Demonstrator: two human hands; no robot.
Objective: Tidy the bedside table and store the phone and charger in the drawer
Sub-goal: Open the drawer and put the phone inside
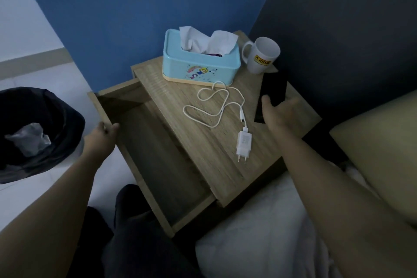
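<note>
A wooden bedside table (225,156) stands against a blue wall with its drawer (158,165) pulled out to the left, nothing visible inside. My left hand (102,136) grips the drawer's front edge. A black phone (273,90) lies at the table's right side. My right hand (279,113) is over its near end, fingers spread around it, thumb on its left edge. A white charger (243,143) with a looped white cable (214,104) lies on the tabletop between the drawer and the phone.
A light blue tissue box (200,61) and a white mug (261,55) stand at the back of the table. A black-lined waste bin (38,133) sits on the floor at left. The bed with a white sheet (259,244) and a beige pillow (379,156) lies at right.
</note>
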